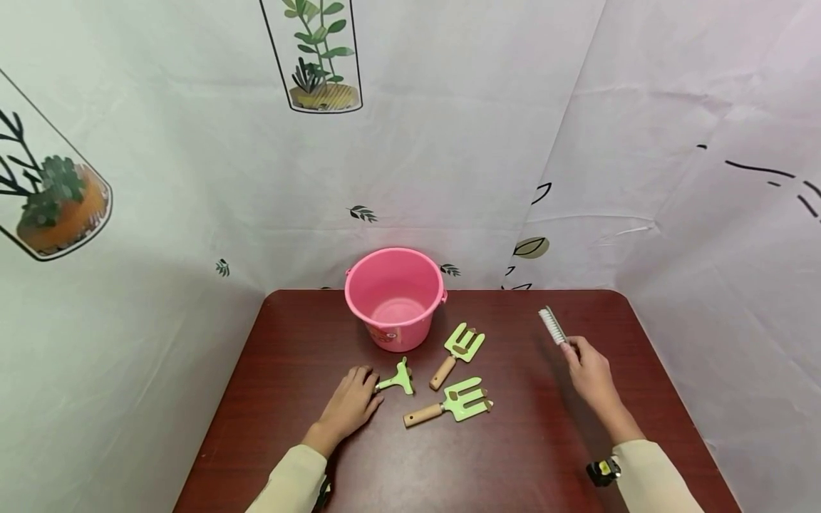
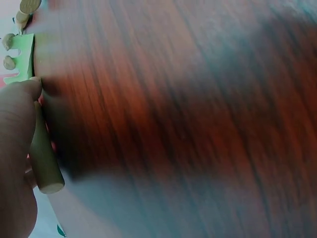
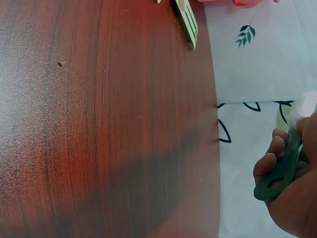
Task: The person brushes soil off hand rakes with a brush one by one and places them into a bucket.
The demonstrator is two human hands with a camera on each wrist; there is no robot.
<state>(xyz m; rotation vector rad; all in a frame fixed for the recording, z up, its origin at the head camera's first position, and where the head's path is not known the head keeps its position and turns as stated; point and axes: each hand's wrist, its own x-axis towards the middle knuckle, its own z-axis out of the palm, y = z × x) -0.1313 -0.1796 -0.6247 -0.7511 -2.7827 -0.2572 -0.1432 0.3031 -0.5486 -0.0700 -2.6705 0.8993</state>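
In the head view my left hand is at the table's left-middle, holding a small garden rake with a light green head. The left wrist view shows the rake's wooden handle running under the thumb, brown lumps on its tines. My right hand grips a scrub brush on the right, white bristles pointing away from me. Its green handle, with a hole at the end, shows between the curled fingers in the right wrist view.
Two light green garden forks with wooden handles, one nearer and one farther, lie right of the rake, brown patches on both. Behind them a pink bucket stands upright near the back edge of the dark red table. Patterned white cloth hangs around.
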